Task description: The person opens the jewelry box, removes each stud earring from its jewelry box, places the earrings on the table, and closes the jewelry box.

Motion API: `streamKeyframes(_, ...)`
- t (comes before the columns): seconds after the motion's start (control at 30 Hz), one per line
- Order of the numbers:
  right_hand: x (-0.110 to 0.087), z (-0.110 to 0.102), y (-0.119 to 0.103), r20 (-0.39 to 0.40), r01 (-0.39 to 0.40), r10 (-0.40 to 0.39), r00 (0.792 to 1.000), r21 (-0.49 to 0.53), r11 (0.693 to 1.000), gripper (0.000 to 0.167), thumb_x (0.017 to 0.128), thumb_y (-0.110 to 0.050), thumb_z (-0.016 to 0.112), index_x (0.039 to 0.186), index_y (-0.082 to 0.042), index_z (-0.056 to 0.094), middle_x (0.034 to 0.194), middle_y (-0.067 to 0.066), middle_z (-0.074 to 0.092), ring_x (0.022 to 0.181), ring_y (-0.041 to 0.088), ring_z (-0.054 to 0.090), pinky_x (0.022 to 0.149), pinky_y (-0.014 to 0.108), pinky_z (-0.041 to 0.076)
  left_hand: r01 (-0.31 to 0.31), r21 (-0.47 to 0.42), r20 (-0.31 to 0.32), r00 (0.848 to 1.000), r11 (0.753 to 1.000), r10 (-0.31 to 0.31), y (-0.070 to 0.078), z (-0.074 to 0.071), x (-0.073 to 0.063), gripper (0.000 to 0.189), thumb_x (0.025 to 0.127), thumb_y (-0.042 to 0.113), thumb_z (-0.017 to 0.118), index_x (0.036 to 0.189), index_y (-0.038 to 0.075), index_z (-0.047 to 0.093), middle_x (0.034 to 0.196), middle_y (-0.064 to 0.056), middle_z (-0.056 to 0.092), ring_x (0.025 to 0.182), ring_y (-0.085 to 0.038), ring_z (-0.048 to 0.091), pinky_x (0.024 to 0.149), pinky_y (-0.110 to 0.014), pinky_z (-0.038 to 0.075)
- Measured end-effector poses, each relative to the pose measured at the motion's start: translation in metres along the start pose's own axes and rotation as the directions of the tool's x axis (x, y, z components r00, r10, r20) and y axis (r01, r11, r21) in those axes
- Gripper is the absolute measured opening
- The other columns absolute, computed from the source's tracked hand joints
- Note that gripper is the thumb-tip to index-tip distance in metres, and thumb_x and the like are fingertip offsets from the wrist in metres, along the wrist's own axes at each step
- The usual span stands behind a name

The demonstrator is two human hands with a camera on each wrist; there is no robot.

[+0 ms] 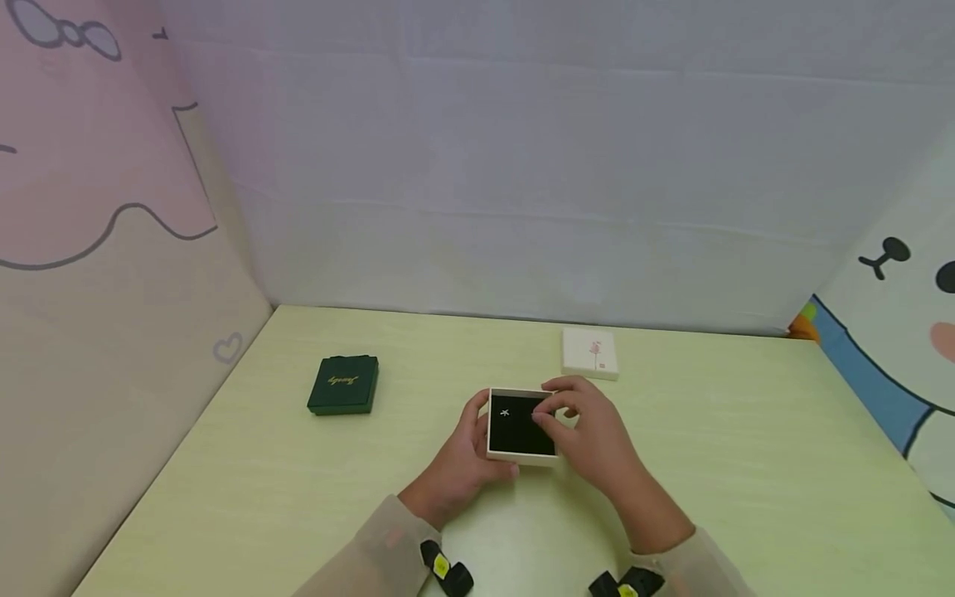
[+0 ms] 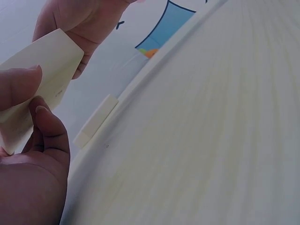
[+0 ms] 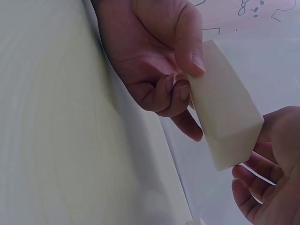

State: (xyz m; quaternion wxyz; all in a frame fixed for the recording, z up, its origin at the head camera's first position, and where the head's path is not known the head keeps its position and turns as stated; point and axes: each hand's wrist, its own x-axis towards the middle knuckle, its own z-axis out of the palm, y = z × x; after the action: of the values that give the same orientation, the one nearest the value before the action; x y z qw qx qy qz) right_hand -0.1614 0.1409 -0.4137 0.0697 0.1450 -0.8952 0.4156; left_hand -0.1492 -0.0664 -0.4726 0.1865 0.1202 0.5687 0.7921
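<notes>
My left hand (image 1: 466, 456) grips a small cream box (image 1: 522, 458) by its left side and near edge, raised above the table. A black insert (image 1: 515, 435) fills the box, and a small silver star-shaped piece (image 1: 505, 412) sits on its left part. Over the insert's right part, the thumb and forefinger of my right hand (image 1: 593, 431) come together at the tips. I cannot tell whether something tiny is between them. In the right wrist view the box's pale underside (image 3: 225, 103) shows, with my left thumb (image 3: 190, 47) along it and my right fingers (image 3: 255, 178) at its far end.
A dark green box (image 1: 345, 390) with gold lettering lies on the table at the left. Behind my right hand lies a flat white box or lid (image 1: 578, 352) with a pink flower print. A pale curtain (image 1: 522, 166) stands along the back edge, printed panels at both sides.
</notes>
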Motion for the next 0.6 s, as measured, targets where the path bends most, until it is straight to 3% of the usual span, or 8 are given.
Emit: streamKeyframes(0.6,0.0028,-0.0069,0.0019,0.008,-0.052,0.052,0.999,0.04,0.998,0.004,0.093,-0.012,0.078,0.09,-0.014,0.077,0.124,0.003,0.067,0.115,0.026,0.061,0.088,0.044,0.053,0.018,0.026,-0.018,1.0,1.0,-0.018,0.0024,-0.0008,-0.0004,0.109,0.08,-0.017,0.072,0.161,0.02,0.01,0.154,-0.014,0.043,0.124,-0.023,0.059,0.093,-0.028,0.05)
